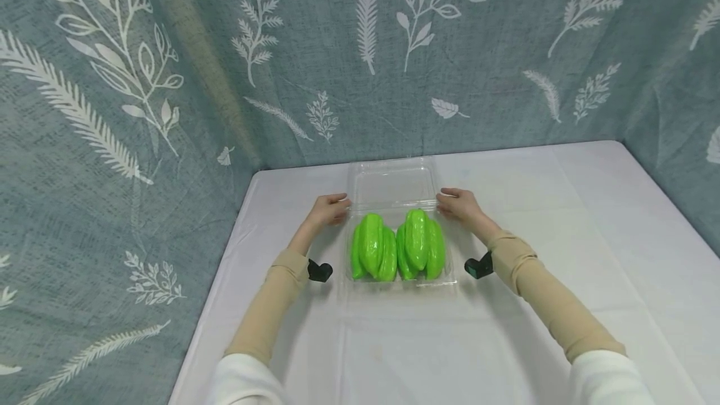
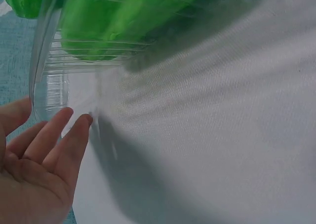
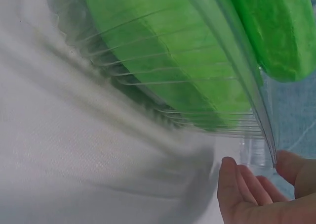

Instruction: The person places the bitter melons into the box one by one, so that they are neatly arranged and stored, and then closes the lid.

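A clear plastic hinged box [image 1: 444, 277] stands open on the table, its lid [image 1: 394, 183] laid back at the far side. Inside, side by side, lie two glossy bright green, long-lobed pieces shaped like star fruit, a left one [image 1: 371, 245] and a right one [image 1: 417, 239]. Their tops rise above the rim. My left hand [image 1: 330, 208] is at the box's far left corner, near the hinge, thumb right at the rim and fingers extended below it. At the far right corner, my right hand [image 1: 458, 204] mirrors it, thumb tip at the rim [image 3: 266, 135], fingers beneath and apart.
A white cloth [image 1: 416, 342] covers the table, with light folds. Behind it and to the left hang blue-grey curtains [image 1: 326, 49] with white leaf prints. A dark wrist device [image 1: 319, 271] sits below the left wrist, and another [image 1: 478, 265] below the right.
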The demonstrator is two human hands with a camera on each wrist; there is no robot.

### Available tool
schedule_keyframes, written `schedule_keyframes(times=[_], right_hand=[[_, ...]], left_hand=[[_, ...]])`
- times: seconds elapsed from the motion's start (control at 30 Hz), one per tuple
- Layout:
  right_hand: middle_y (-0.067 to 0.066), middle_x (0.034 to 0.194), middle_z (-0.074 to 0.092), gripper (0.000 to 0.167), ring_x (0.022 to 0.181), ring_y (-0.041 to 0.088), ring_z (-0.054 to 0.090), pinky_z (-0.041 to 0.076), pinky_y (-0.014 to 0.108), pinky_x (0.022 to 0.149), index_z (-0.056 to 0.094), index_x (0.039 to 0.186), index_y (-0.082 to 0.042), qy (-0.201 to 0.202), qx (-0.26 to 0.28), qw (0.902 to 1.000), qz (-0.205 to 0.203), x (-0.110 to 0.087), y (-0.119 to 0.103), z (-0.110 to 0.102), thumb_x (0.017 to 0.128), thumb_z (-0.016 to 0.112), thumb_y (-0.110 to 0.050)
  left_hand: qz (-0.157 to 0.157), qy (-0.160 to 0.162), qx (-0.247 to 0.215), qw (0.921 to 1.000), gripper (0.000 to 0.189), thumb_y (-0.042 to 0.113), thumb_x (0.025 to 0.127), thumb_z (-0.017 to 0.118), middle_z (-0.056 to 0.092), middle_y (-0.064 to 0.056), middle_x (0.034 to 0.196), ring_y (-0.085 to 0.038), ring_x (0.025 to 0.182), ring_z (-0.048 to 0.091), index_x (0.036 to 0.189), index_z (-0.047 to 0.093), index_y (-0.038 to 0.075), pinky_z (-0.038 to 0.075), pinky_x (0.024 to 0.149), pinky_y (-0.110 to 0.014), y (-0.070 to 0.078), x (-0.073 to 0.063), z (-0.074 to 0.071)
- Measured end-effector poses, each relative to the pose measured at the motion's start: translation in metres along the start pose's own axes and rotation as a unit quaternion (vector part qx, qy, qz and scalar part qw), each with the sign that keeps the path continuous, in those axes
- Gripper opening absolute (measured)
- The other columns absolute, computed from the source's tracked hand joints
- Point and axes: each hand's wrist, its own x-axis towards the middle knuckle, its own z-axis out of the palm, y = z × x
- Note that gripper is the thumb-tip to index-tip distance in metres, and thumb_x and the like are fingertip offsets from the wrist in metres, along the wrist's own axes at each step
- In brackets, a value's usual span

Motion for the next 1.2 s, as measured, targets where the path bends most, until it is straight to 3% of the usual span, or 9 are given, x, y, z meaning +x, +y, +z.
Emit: schedule_keyframes(times=[0.17,0.3,0.53,0.73,0.8,0.87,1.03,1.1,1.2], right_hand=[[0.025,0.139,0.047,0.051,0.124,0.034,0.052,0.049,0.033,0.103,0.034,0.144,0.002,0.012,-0.022,0.9991,-0.034,-0.001,0.002,-0.001,0.099,0.048,-0.017],[0.026,0.134,0.052,0.047,0.121,0.037,0.055,0.051,0.038,0.101,0.043,0.138,0.005,0.042,-0.076,0.9914,-0.098,-0.002,0.002,-0.005,0.096,0.055,-0.013],[0.027,0.114,0.064,0.029,0.103,0.039,0.064,0.056,0.043,0.091,0.059,0.113,0.008,0.127,-0.154,0.9557,-0.216,-0.003,0.001,-0.016,0.089,0.065,-0.006],[0.022,0.098,0.069,0.014,0.093,0.036,0.066,0.056,0.046,0.086,0.065,0.096,0.003,0.165,-0.178,0.9166,-0.318,-0.003,0.008,-0.029,0.085,0.069,-0.005],[0.02,0.092,0.071,0.011,0.089,0.035,0.067,0.056,0.048,0.083,0.067,0.091,0.001,0.17,-0.209,0.8916,-0.364,-0.002,0.012,-0.036,0.083,0.072,-0.004],[0.017,0.085,0.072,0.008,0.081,0.033,0.067,0.056,0.047,0.077,0.068,0.084,-0.001,0.176,-0.259,0.8557,-0.412,-0.003,0.018,-0.042,0.08,0.074,-0.004],[0.015,0.08,0.072,0.01,0.076,0.031,0.066,0.054,0.044,0.074,0.069,0.078,-0.001,0.179,-0.372,0.7366,-0.535,-0.004,0.032,-0.055,0.073,0.077,0.003],[0.015,0.083,0.073,0.013,0.081,0.032,0.067,0.054,0.044,0.078,0.07,0.081,-0.001,0.174,-0.397,0.6921,-0.577,-0.004,0.035,-0.057,0.072,0.076,0.006],[0.014,0.084,0.073,0.015,0.084,0.033,0.066,0.053,0.044,0.08,0.07,0.083,-0.001,0.166,-0.424,0.6368,-0.622,-0.004,0.039,-0.061,0.071,0.076,0.006]], left_hand=[[0.023,0.007,-0.006,0.9997,0.047,0.018,0.098,0.051,0.05,-0.02,0.139,-0.033,0.122,0.056,0.142,0.042,0.002,0.053,0.099,-0.036,0.0,-0.001,0.0],[0.079,0.038,-0.007,0.9961,0.044,0.011,0.096,0.055,0.055,-0.022,0.133,-0.033,0.12,0.057,0.137,0.047,-0.001,0.054,0.097,-0.035,-0.001,0.0,0.002],[0.191,0.131,0.041,0.9719,0.032,0.002,0.088,0.064,0.064,-0.022,0.12,-0.035,0.109,0.063,0.119,0.062,-0.005,0.056,0.093,-0.039,0.007,0.004,0.01],[0.225,0.169,0.055,0.958,0.02,0.003,0.088,0.065,0.068,-0.017,0.114,-0.032,0.102,0.067,0.107,0.068,0.0,0.058,0.089,-0.038,0.015,0.004,0.017],[0.231,0.165,0.056,0.9573,0.018,0.002,0.088,0.064,0.068,-0.018,0.112,-0.031,0.103,0.067,0.106,0.069,-0.001,0.058,0.089,-0.037,0.015,0.003,0.018],[0.231,0.152,0.059,0.9591,0.016,0.002,0.089,0.063,0.069,-0.018,0.11,-0.031,0.102,0.067,0.103,0.069,-0.002,0.057,0.09,-0.037,0.014,0.001,0.018],[0.222,0.088,0.059,0.9694,0.019,0.003,0.092,0.057,0.066,-0.023,0.113,-0.034,0.108,0.063,0.106,0.067,-0.006,0.054,0.094,-0.041,0.006,-0.01,0.011],[0.197,0.042,0.035,0.9789,0.026,0.005,0.096,0.052,0.061,-0.024,0.123,-0.036,0.115,0.058,0.116,0.063,-0.007,0.051,0.1,-0.043,0.004,-0.017,0.007],[0.116,-0.043,-0.012,0.9923,0.039,0.015,0.1,0.046,0.051,-0.025,0.136,-0.037,0.125,0.051,0.132,0.05,-0.006,0.047,0.106,-0.042,0.001,-0.029,-0.002]])
